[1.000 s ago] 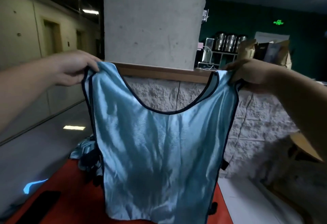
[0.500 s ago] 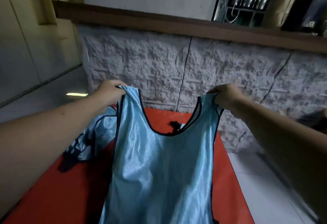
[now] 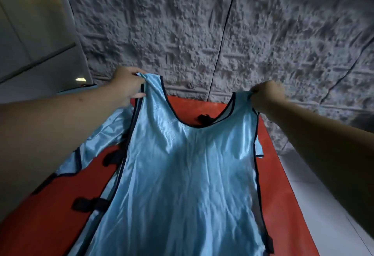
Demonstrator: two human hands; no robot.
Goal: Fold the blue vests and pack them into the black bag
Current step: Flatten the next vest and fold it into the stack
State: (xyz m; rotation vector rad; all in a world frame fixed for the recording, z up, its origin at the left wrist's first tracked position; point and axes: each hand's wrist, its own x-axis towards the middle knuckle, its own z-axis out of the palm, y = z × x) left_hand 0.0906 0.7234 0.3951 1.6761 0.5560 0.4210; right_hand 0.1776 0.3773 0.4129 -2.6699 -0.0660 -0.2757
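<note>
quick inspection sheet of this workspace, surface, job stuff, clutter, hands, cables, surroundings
surface: red table, far edge against a rough grey stone wall.
job's things: blue vest with dark trim spread over the table, held up at both shoulder straps, unfolded; more blue vests heaped at its left, under the left forearm; black bag not in view.
clutter: black straps by the vest's left edge; a small black item seen through the neck opening, too small to tell.
hands: left hand grips the left strap; right hand grips the right strap.
cables: nothing seen.
surroundings: pale tiled floor at right, light wall at left.
</note>
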